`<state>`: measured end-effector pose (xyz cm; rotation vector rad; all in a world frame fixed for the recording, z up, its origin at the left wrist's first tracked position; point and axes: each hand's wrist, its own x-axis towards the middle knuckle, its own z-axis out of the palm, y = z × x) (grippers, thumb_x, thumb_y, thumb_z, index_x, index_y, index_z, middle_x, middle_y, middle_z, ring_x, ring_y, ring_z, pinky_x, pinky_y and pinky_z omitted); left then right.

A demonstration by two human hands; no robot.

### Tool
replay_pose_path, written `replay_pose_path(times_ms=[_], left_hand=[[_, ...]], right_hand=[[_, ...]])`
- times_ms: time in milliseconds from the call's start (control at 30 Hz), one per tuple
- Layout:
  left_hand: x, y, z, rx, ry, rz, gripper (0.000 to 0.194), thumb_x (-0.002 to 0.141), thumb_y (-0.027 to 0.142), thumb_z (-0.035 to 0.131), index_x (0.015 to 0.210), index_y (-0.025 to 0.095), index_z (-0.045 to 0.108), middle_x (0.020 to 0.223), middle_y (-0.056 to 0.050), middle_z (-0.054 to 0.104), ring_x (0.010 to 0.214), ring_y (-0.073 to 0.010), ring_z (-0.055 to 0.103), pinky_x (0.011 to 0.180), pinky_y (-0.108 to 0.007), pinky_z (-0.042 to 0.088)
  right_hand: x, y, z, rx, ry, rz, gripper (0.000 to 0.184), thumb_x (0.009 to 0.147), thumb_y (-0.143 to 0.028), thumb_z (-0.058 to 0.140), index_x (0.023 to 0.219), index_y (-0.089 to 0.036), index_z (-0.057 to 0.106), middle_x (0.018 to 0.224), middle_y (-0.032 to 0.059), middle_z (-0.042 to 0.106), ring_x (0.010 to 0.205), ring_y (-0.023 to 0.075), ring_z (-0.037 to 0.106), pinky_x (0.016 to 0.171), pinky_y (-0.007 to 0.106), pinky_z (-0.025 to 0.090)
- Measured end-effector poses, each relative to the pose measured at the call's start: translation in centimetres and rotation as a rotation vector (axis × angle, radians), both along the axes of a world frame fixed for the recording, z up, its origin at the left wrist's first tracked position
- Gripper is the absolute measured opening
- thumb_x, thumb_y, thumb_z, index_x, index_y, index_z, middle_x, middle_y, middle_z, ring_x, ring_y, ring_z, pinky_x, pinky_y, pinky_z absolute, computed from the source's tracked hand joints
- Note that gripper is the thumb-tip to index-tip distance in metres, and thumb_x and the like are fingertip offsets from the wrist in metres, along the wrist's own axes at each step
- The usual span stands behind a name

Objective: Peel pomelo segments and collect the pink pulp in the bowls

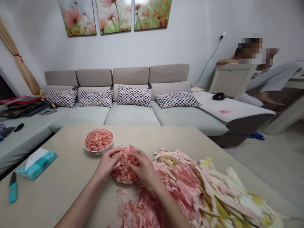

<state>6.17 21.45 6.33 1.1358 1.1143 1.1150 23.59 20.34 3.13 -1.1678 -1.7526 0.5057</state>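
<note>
The left hand [110, 161] reached over the left rim of the plate [123, 183], fingers curled and their tips close by the pink pulp [123, 169]; whether they pinched a piece could not be told. The right hand [142, 163] arched over the plate's right side, thumb and forefinger bent around some pulp, though no firm grip could be made out. The plate was heaped with loose pieces. Beyond it to the left, a white bowl [98, 153] stood mounded with similar pulp. A heap of torn membrane and rind [187, 186] crowded the plate's right and near right. Well left of the plate lay a tissue packet [39, 165] and, farther out, a knife [13, 190]. Beyond the plate ran the far edge of the table [166, 136], the sofa [130, 114] past it.
</note>
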Motion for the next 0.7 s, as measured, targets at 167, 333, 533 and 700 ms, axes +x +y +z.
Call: replay_pose_path(times_ms=[167,333,533,700], left_hand=[[-0.5,0.3,0.2,0.003,-0.021,0.014,0.043,0.067,0.045,0.076,0.097,0.015,0.071,0.056,0.004,0.057,0.045,-0.0075,0.047,0.048,-0.022,0.047],[-1.1,0.7,-0.2,-0.008,-0.065,0.035,0.044,0.067,0.046,0.076,0.097,0.015,0.069,0.064,0.002,0.06,0.049,-0.0082,0.051,0.047,-0.021,0.048],[-1.3,0.1,-0.3,-0.038,-0.118,-0.007,0.042,0.068,0.046,0.076,0.096,0.015,0.069,0.058,0.005,0.057,0.046,-0.0063,0.048,0.048,-0.02,0.049],[-0.9,-0.3,0.4,-0.038,-0.141,-0.051,0.044,0.068,0.047,0.075,0.1,0.017,0.07,0.063,0.002,0.062,0.046,-0.0069,0.049,0.046,-0.021,0.047]], right_hand=[[-1.6,1.4,-1.2,0.037,-0.142,-0.055,0.031,0.073,-0.004,0.063,0.098,-0.022,0.069,0.103,0.0077,0.064,0.096,0.0215,0.061,0.088,0.035,0.049],[-1.7,2.2,-0.9,0.028,-0.16,-0.026,0.029,0.07,-0.005,0.068,0.093,-0.023,0.073,0.097,0.0076,0.069,0.094,0.0232,0.063,0.088,0.035,0.049],[-0.9,0.6,1.4,0.028,-0.037,-0.056,0.025,0.083,-0.018,0.059,0.106,-0.021,0.068,0.105,0.0081,0.068,0.094,0.0198,0.065,0.084,0.033,0.052],[-3.4,-0.1,2.2,-0.012,0.131,-0.017,0.026,0.079,-0.026,0.067,0.105,-0.022,0.069,0.1,0.0055,0.072,0.088,0.0205,0.067,0.079,0.032,0.053]])
